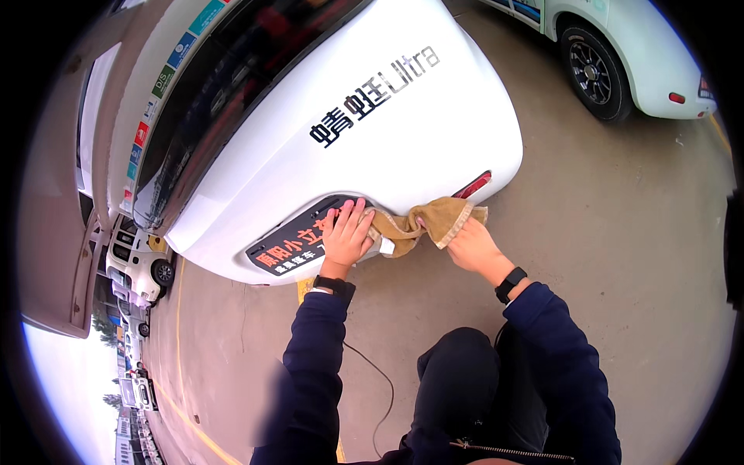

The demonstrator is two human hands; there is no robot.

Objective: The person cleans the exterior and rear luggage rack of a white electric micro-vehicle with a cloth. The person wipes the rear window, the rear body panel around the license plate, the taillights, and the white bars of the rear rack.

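Note:
My left hand [347, 235] lies with its fingers stretched out over the dark plate panel [290, 247] at the rear of a white vehicle [378, 157]. Its index finger touches the left end of a tan cloth [398, 229]; whether the hidden thumb pinches the cloth does not show. To the right, my right hand [469, 247] grips the bunched other end, its fingers partly covered by a fold. A small white tag [387, 246] hangs from the cloth. Just above sits a red rear reflector [474, 185].
The vehicle's raised tailgate [58, 244] arches at the left, beside the dark rear opening [197, 122]. Another pale vehicle [628, 64] stands at upper right. A thin cable [388, 383] runs near my knees [459, 372]. More parked vehicles [136, 261] line the left.

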